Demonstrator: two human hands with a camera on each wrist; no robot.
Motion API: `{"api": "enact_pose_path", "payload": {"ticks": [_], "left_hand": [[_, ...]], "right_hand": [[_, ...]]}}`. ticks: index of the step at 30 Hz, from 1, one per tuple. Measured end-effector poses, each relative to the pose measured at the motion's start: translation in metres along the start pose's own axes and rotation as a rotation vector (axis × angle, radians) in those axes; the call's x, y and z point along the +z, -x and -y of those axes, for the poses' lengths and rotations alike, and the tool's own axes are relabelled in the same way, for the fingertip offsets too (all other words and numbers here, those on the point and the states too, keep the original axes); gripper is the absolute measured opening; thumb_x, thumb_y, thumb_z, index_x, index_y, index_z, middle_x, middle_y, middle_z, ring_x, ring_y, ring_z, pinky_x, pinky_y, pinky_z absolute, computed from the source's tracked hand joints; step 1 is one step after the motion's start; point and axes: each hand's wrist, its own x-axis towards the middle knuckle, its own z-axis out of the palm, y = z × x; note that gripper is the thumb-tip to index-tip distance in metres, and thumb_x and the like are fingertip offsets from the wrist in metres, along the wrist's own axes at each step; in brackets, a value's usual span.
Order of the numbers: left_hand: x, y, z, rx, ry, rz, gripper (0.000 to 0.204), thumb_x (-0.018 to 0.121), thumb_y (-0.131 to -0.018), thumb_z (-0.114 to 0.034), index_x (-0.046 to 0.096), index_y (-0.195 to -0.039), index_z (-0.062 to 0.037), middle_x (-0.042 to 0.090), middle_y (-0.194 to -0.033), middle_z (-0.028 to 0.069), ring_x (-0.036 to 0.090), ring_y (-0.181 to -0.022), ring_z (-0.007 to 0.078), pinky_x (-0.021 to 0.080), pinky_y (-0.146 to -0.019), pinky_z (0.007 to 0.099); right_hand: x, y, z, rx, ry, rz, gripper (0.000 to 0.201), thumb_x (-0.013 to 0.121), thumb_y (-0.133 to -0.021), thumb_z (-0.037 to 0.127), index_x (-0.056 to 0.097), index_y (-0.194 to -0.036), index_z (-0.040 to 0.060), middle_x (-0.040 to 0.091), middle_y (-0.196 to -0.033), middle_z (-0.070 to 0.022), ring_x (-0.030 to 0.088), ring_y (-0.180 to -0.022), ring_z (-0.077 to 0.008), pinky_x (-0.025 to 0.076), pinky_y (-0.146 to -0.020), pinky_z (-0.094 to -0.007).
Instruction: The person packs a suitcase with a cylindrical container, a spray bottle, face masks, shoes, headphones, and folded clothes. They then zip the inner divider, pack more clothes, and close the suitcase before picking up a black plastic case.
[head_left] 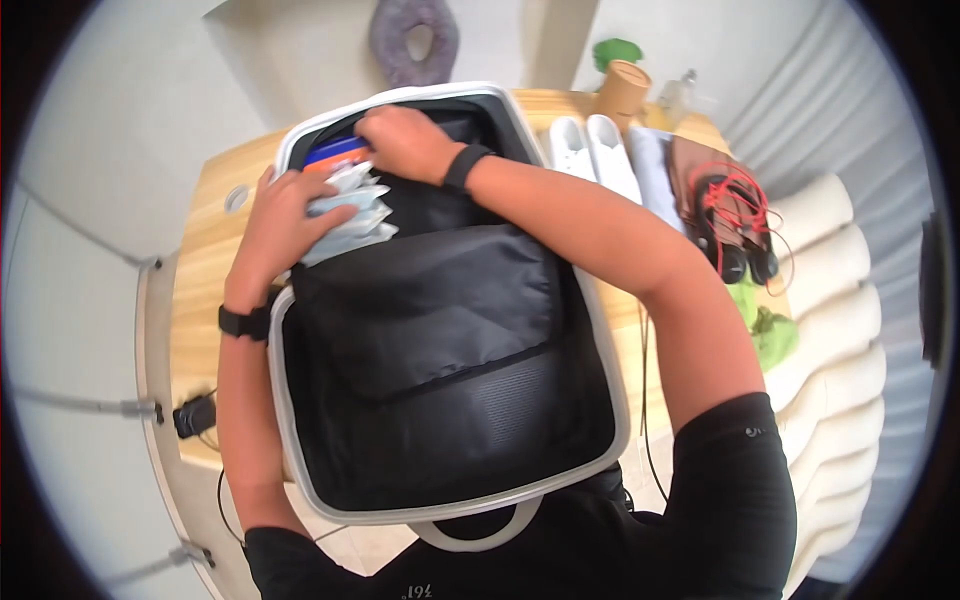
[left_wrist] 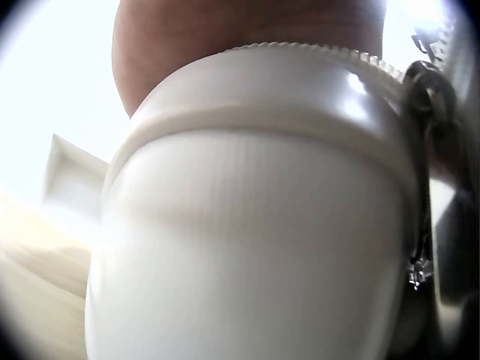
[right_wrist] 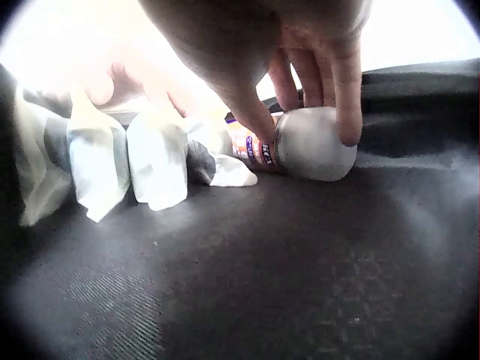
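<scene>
An open suitcase (head_left: 283,400) with a white shell and black lining lies in front of the person. At its upper left, the right hand (head_left: 410,145) grips a cylindrical container (right_wrist: 319,142) with an orange and purple label, lying on its side; the fingers come down around it from above. The left hand (head_left: 280,230) rests with thumb and fingers spread on several pale packets (head_left: 350,220), which stand in a row beside the container in the right wrist view. The left wrist view shows mostly white shell (left_wrist: 247,225) and zip, with the fingers out of sight.
A wooden table (head_left: 205,300) bears the suitcase. To its right are white shoes (head_left: 610,155), folded cloths, headphones with a red cable (head_left: 740,210), a green item (head_left: 772,338) and a brown cylinder (head_left: 622,92). A black flap (head_left: 430,300) covers the suitcase's middle.
</scene>
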Motion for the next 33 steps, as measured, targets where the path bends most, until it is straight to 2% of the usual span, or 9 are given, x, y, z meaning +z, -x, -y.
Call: {"api": "enact_pose_path", "payload": {"ticks": [6, 9, 10, 11, 16, 20, 25, 31, 33], "left_hand": [[0.000, 0.001, 0.002, 0.001, 0.009, -0.013, 0.033, 0.080, -0.085, -0.028, 0.075, -0.102, -0.0009, 0.073, -0.122, 0.0136, 0.063, -0.113, 0.0308, 0.030, -0.118, 0.0458], [0.003, 0.001, 0.011, 0.056, 0.037, -0.046, 0.036, 0.080, -0.085, -0.035, 0.074, -0.095, -0.0006, 0.074, -0.106, 0.0114, 0.064, -0.096, 0.0304, 0.037, -0.111, 0.0455], [0.005, 0.001, 0.015, 0.014, 0.023, -0.051, 0.036, 0.080, -0.085, -0.035, 0.074, -0.095, -0.0006, 0.074, -0.106, 0.0114, 0.064, -0.096, 0.0304, 0.037, -0.111, 0.0455], [0.007, 0.000, 0.017, 0.010, 0.003, -0.030, 0.033, 0.080, -0.084, -0.033, 0.074, -0.096, -0.0021, 0.072, -0.102, 0.0122, 0.063, -0.098, 0.0312, 0.040, -0.106, 0.0437], [0.003, -0.003, 0.011, -0.004, -0.047, -0.049, 0.038, 0.079, -0.086, -0.037, 0.074, -0.101, -0.0028, 0.070, -0.096, 0.0145, 0.059, -0.106, 0.0319, 0.045, -0.100, 0.0419], [0.002, -0.021, 0.016, -0.054, 0.004, -0.021, 0.041, 0.076, -0.089, -0.039, 0.076, -0.108, -0.0030, 0.073, -0.102, 0.0155, 0.063, -0.103, 0.0299, 0.050, -0.094, 0.0399], [-0.005, -0.035, 0.019, -0.032, 0.105, 0.141, 0.038, 0.074, -0.091, -0.037, 0.075, -0.098, 0.0003, 0.073, -0.081, 0.0127, 0.068, -0.077, 0.0266, 0.053, -0.076, 0.0380], [-0.024, -0.059, 0.002, 0.002, -0.065, 0.178, 0.038, 0.074, -0.089, -0.037, 0.075, -0.095, 0.0003, 0.072, -0.083, 0.0172, 0.068, -0.079, 0.0304, 0.053, -0.075, 0.0411], [-0.011, -0.076, 0.001, 0.081, -0.118, 0.159, 0.038, 0.074, -0.087, -0.037, 0.074, -0.096, 0.0002, 0.072, -0.085, 0.0187, 0.068, -0.081, 0.0329, 0.053, -0.076, 0.0424]], "right_hand": [[-0.052, -0.011, 0.006, 0.171, 0.162, 0.116, 0.023, 0.074, -0.077, 0.018, 0.076, -0.094, 0.0034, 0.072, -0.099, -0.0202, 0.068, -0.100, -0.0377, 0.054, -0.091, -0.0476], [-0.122, -0.003, -0.058, 0.251, 0.252, -0.056, 0.032, 0.077, -0.080, 0.033, 0.078, -0.100, 0.0083, 0.074, -0.102, -0.0171, 0.069, -0.100, -0.0353, 0.053, -0.090, -0.0457], [-0.131, 0.008, -0.122, 0.109, 0.289, -0.314, 0.035, 0.076, -0.080, 0.040, 0.072, -0.080, 0.0047, 0.070, -0.081, -0.0181, 0.069, -0.080, -0.0387, 0.052, -0.070, -0.0529], [-0.170, 0.014, -0.137, 0.451, 0.334, 0.035, 0.042, 0.077, -0.081, 0.045, 0.072, -0.088, 0.0033, 0.072, -0.086, -0.0185, 0.070, -0.087, -0.0378, 0.053, -0.075, -0.0511], [-0.223, 0.075, -0.198, 0.781, 0.521, 0.382, 0.072, 0.085, -0.072, 0.036, 0.065, -0.133, 0.0017, 0.068, -0.128, -0.0222, 0.066, -0.118, -0.0378, 0.052, -0.100, -0.0413], [-0.228, 0.089, -0.182, 0.821, 0.531, 0.424, 0.059, 0.088, -0.066, 0.026, 0.071, -0.117, 0.0015, 0.073, -0.117, -0.0205, 0.070, -0.108, -0.0407, 0.057, -0.089, -0.0449], [-0.238, 0.081, -0.195, 0.800, 0.619, 0.787, 0.063, 0.090, -0.052, 0.006, 0.071, -0.113, 0.0026, 0.073, -0.113, -0.0201, 0.070, -0.105, -0.0397, 0.058, -0.088, -0.0429], [-0.268, 0.057, -0.178, 0.329, 0.745, 0.276, 0.056, 0.088, -0.064, 0.017, 0.070, -0.114, 0.0024, 0.073, -0.103, -0.0192, 0.070, -0.098, -0.0391, 0.057, -0.084, -0.0430], [-0.266, 0.038, -0.106, 0.377, 0.338, 0.062, 0.056, 0.087, -0.069, 0.020, 0.068, -0.118, -0.0001, 0.073, -0.105, -0.0199, 0.070, -0.099, -0.0377, 0.055, -0.088, -0.0428]]}}
